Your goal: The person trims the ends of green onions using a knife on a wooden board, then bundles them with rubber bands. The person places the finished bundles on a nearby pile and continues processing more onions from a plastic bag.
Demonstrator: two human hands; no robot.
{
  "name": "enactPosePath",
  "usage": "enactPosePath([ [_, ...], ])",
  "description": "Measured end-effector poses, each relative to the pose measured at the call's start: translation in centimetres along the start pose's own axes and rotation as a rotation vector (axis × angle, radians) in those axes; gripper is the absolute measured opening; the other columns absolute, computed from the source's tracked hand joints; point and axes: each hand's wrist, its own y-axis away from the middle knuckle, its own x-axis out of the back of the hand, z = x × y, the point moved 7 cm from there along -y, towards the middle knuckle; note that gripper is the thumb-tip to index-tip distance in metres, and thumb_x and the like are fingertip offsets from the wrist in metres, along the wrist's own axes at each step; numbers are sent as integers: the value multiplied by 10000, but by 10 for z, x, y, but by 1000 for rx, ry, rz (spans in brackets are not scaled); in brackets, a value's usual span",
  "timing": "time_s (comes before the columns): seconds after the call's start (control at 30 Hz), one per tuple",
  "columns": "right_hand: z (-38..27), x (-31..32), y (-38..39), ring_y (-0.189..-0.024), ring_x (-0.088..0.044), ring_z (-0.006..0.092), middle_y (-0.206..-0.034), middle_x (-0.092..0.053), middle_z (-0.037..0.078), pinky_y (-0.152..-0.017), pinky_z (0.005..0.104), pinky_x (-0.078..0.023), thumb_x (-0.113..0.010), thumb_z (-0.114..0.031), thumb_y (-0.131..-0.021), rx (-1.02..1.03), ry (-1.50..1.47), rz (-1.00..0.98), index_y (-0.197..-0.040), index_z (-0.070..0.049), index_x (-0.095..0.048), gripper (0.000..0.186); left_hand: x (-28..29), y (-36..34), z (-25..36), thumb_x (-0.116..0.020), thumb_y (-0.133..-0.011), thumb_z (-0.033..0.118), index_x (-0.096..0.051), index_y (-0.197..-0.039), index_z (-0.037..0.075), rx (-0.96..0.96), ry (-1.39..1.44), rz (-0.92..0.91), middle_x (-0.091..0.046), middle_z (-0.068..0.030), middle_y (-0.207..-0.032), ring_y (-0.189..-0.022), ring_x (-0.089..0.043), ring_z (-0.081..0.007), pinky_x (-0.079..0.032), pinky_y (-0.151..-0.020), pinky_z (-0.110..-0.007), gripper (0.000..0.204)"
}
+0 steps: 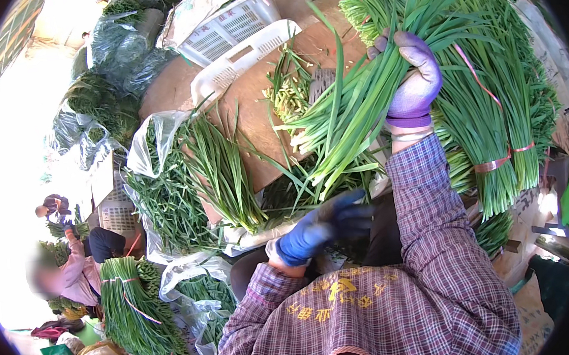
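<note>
My right hand point(415, 75), in a pale glove with a purple cuff, is closed round a loose bunch of garlic chives point(354, 121). The pale cut ends of this bunch point down and to the left, and its leaf tips trail off to the upper right. Below the bunch, my left hand point(323, 228) wears a blue glove and holds nothing. Its fingers are stretched out toward the right, a little smeared by motion. Beyond my right hand lies a big pile of tied garlic chive bundles point(478, 113) with pink bands. Trimmed pale stem ends point(291, 99) lie on the brown board point(252, 116).
Left of the board, a clear plastic bag point(154, 152) is full of loose leaves, with more chives point(223, 173) beside it. White crates point(224, 34) stand at the back. Bagged greens point(113, 77) sit far left. Another person point(80, 273) is near tied bundles point(129, 299) at lower left.
</note>
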Motion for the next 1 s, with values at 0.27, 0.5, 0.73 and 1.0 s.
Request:
enactPosePath([
  [0.27, 9, -19, 15, -808, -661, 316, -877, -640, 163, -747, 445, -562, -511, -105, -767, -51, -22, -107, -917, 33, -624, 233, -16, -41, 35, -508, -882, 583, -443, -1344, 102, -286, 435, 171, -621, -92, -1167, -991, -614, -220, -463, -918, -434, 670],
  [0.5, 15, -15, 13, -788, -654, 314, -865, -640, 165, -756, 462, -551, -507, -112, -762, -111, -103, -95, -909, 25, -630, 236, 4, -41, 18, -528, -934, 373, -553, -1125, 55, -298, 434, 305, -518, 3, -655, -528, -442, -105, -405, -634, -299, 371],
  [0.73, 12, 1, 1, -846, -612, 294, -953, -633, 170, -753, 454, -494, -535, -143, -759, -119, -112, -60, -947, 1, -642, 260, 7, -21, 6, -588, -858, 163, -643, -938, -4, -36, 0, 492, -647, -66, -720, -562, -585, -132, -440, -490, -235, 193],
  [1.0, 16, 12, -9, -742, -583, 286, -882, -610, 166, -674, 403, -493, -541, -156, -754, -235, -175, -81, -952, 43, -620, 291, 22, -10, 9, -701, -786, 136, -679, -965, -11, 175, -676, 376, -699, -74, -821, -712, -645, -119, -513, -633, -271, 232],
])
